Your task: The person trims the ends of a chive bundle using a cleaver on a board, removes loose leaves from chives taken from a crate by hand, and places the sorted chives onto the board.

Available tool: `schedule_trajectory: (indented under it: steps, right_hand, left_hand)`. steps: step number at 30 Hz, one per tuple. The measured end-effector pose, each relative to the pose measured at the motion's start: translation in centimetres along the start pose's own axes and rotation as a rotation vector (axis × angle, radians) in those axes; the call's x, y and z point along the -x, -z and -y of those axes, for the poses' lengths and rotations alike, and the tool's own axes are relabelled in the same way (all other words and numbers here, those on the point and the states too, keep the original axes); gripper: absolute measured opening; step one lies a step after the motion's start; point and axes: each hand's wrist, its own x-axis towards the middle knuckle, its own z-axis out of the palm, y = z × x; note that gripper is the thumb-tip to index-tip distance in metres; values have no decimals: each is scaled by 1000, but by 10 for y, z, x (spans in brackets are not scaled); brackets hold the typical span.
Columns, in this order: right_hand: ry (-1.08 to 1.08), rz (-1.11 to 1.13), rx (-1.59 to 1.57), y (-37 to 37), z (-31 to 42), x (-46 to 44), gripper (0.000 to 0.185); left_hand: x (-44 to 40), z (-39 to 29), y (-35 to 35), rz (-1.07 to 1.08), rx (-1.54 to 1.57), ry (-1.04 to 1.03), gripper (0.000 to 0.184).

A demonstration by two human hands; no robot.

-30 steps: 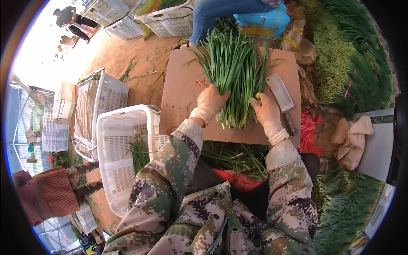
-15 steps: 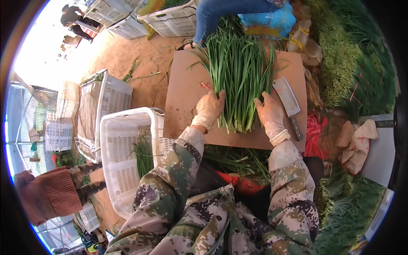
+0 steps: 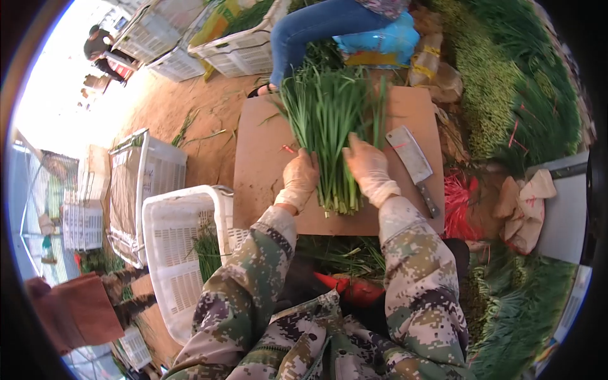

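A thick bunch of garlic chives [image 3: 330,126] lies on a brown board [image 3: 259,152], its pale cut ends towards me and its leaves pointing away. My left hand [image 3: 299,179], in a thin pale glove, is curled against the left side of the bunch near the stems. From the other side my right hand [image 3: 369,166], also gloved, grips the stems, so the bunch is squeezed between both hands. Its fingertips are partly hidden among the leaves. To the right of my right hand rests a cleaver [image 3: 410,155] with a dark handle, untouched. A small red tie [image 3: 289,149] lies left of the bunch.
A white plastic crate [image 3: 183,253] with some greens stands left of the board. Red twine [image 3: 461,206] lies at the right. A person's jean-clad leg [image 3: 316,35] is beyond the board. Heaps of greens [image 3: 487,95] and more crates [image 3: 149,171] line both sides.
My right hand has moved left, pressing the spread stems into a narrower bunch against my left hand. The whole view has shifted slightly. The cleaver stays on the board.
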Motion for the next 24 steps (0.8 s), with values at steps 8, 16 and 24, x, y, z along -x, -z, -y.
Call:
schedule_trajectory:
  steps: [8, 16, 24]
  right_hand:
    - [2, 4, 62, 5, 1, -8, 45]
    - [-284, -28, -31, 45, -80, 20, 30]
    - [-348, 58, -56, 44, -74, 55, 27]
  left_hand:
    - [-2, -5, 12, -46, -80, -103, 38]
    - [12, 15, 15, -166, 72, 31, 48]
    - [24, 39, 18, -104, 122, 12, 44]
